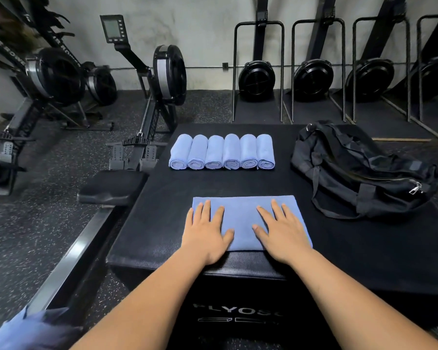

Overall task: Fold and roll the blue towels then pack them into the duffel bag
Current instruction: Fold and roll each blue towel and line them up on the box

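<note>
Six rolled blue towels [221, 152] sit in a row at the surface's [159, 223] far side. Duffel bag [359, 170] lies on its right part. Folded blue towel [240, 215] lies flat at its near edge. Left hand [208, 236] and right hand [281, 233] press it, fingers straight, each grip open, holding nothing.

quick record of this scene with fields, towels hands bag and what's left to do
surface: black plyo box
rolled towels: six, side by side at the far side
folded blue towel: flat near the front edge
left hand: fingers straight, presses its left part
right hand: fingers straight, presses its right part
duffel bag: black, right of the rolls, no towel visible in it
left to do: roll this towel, pack them all
</note>
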